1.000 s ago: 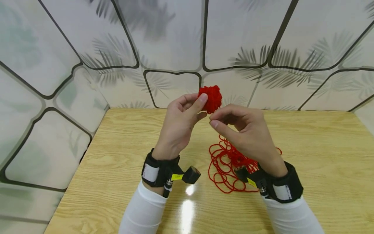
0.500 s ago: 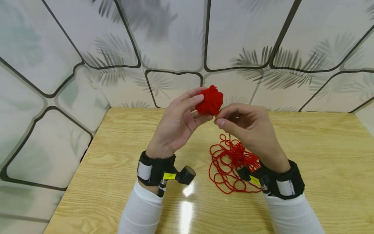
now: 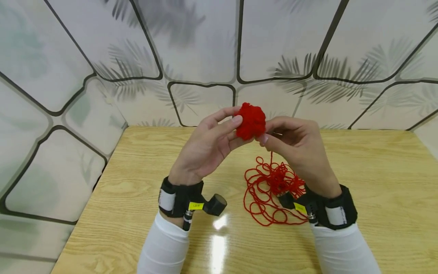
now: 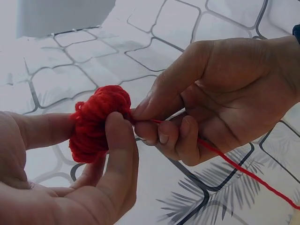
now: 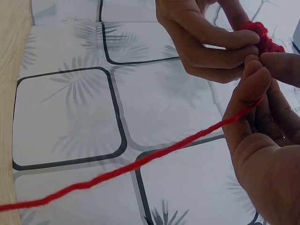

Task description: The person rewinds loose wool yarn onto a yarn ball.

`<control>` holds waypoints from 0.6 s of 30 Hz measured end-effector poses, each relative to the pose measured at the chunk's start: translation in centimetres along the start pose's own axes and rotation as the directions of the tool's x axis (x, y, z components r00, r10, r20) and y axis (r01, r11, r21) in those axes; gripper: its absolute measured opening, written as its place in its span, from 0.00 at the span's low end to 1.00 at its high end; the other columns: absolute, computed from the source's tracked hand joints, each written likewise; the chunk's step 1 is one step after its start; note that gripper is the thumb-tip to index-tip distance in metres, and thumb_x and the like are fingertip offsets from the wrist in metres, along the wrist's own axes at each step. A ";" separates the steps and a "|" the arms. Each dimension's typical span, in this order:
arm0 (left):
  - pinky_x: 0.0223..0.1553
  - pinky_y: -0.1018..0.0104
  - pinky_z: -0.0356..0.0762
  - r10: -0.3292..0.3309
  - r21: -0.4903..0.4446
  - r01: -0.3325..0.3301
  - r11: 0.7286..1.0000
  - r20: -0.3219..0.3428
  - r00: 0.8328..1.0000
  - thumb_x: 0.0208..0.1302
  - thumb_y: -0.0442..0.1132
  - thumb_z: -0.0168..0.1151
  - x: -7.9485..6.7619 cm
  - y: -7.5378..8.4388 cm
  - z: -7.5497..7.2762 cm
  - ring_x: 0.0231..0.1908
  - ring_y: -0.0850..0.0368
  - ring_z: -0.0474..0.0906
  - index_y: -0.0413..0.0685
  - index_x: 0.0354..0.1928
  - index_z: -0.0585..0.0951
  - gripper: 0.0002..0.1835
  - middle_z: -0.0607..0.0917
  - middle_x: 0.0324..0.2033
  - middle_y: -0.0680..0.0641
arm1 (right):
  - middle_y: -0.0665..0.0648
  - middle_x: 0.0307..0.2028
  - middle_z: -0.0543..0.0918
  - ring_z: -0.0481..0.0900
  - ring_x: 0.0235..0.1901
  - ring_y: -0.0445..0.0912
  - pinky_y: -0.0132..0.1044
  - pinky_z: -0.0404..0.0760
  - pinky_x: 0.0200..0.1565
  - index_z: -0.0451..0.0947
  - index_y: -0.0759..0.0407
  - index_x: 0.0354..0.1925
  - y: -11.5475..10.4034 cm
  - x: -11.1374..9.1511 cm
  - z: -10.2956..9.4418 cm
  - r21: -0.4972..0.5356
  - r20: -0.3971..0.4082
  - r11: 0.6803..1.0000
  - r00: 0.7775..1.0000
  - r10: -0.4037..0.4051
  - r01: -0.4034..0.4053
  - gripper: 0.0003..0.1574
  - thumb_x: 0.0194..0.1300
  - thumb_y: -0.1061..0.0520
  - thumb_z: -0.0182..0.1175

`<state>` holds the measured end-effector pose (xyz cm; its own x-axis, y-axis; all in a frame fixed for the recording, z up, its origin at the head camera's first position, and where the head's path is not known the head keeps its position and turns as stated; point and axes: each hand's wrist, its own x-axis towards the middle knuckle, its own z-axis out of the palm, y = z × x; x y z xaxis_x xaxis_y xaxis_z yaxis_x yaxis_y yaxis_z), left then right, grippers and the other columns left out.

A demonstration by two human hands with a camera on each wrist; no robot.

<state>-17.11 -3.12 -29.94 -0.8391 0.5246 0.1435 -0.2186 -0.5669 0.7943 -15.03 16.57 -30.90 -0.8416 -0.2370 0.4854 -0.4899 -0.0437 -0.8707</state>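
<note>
A small ball of red yarn (image 3: pixel 252 122) is held up over the far side of the table, its strands wound in thick loops in the left wrist view. My left hand (image 3: pixel 208 146) grips it between thumb and fingers. Close against the ball's right side, my right hand (image 3: pixel 297 148) pinches the yarn strand (image 4: pixel 243 171) between thumb and forefinger. From those fingers the strand trails away, running long across the right wrist view. Below the right hand, a loose tangle of red yarn (image 3: pixel 273 182) lies in loops on the table, partly hidden by that wrist.
The wooden table (image 3: pixel 137 198) ends at a patterned wall (image 3: pixel 205 45) behind the hands. Black wrist straps with small cameras (image 3: pixel 215 204) stick out over the table from both arms.
The ball has turned in my left hand and moved slightly right, showing a rounder face. My right hand has shifted a little right, its fingertips now right at the ball.
</note>
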 end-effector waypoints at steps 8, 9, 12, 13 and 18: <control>0.56 0.53 0.66 -0.048 -0.008 0.049 0.999 0.102 0.994 0.65 0.32 0.49 0.0 0.0 0.1 0.52 0.45 0.71 0.37 0.62 0.66 0.23 0.66 0.60 0.36 | 0.66 0.33 0.78 0.74 0.29 0.51 0.36 0.75 0.30 0.78 0.67 0.39 -0.2 0.0 -0.6 -0.003 -0.048 1.000 0.999 -0.016 0.016 0.09 0.57 0.69 0.58; 0.55 0.54 0.67 -0.057 0.008 0.056 0.998 0.101 0.993 0.65 0.32 0.49 -0.1 -0.1 0.1 0.51 0.46 0.71 0.36 0.61 0.66 0.22 0.67 0.59 0.37 | 0.67 0.33 0.78 0.74 0.30 0.52 0.36 0.76 0.31 0.78 0.68 0.39 -0.2 0.0 -0.6 -0.001 -0.050 1.000 0.998 -0.022 0.022 0.10 0.57 0.69 0.58; 0.50 0.60 0.71 -0.067 0.074 0.060 0.995 0.098 0.993 0.63 0.33 0.51 -0.2 -0.2 0.2 0.49 0.47 0.71 0.36 0.59 0.66 0.22 0.69 0.57 0.37 | 0.68 0.35 0.79 0.76 0.32 0.53 0.37 0.78 0.34 0.78 0.69 0.41 -0.2 0.0 -0.7 0.017 -0.056 0.999 0.997 -0.045 0.046 0.11 0.57 0.70 0.57; 0.50 0.60 0.71 -0.068 0.098 0.058 0.993 0.105 0.992 0.62 0.33 0.53 -0.3 -0.2 0.1 0.49 0.46 0.71 0.36 0.59 0.66 0.22 0.69 0.56 0.36 | 0.68 0.35 0.79 0.76 0.33 0.53 0.37 0.78 0.35 0.77 0.70 0.41 -0.2 0.1 -0.7 0.028 -0.056 0.998 0.997 -0.052 0.054 0.11 0.57 0.71 0.57; 0.54 0.53 0.68 -0.052 0.238 0.005 0.971 0.191 0.980 0.58 0.31 0.58 -0.4 -0.2 0.5 0.51 0.43 0.72 0.43 0.62 0.64 0.29 0.71 0.55 0.35 | 0.69 0.36 0.78 0.77 0.35 0.55 0.42 0.79 0.38 0.77 0.71 0.41 -0.2 0.1 -0.7 0.051 -0.059 0.996 0.996 -0.069 0.072 0.12 0.57 0.72 0.56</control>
<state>-16.43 -2.90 -29.88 -0.7164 0.6646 0.2121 -0.0976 -0.3966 0.9128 -15.17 17.24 -30.65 -0.8177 -0.1755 0.5482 -0.5370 -0.1103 -0.8363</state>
